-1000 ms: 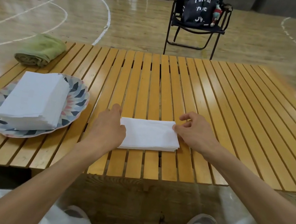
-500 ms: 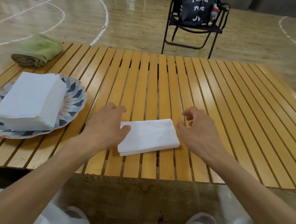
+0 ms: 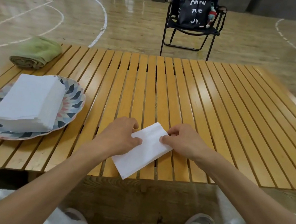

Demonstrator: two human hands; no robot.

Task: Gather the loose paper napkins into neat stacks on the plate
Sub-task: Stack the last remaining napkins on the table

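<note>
Pinching a tilted napkin bundle [image 3: 143, 151] at the tabletop [image 3: 217, 121] edge — left hand [image 3: 121, 138], right hand [image 3: 182, 141]; patterned plate [image 3: 73, 100] carries a thick napkin stack [image 3: 30, 100].

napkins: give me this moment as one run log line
step: gathering | left hand: grips small napkin stack | right hand: pinches it | plate: big napkin stack on it | table
</note>
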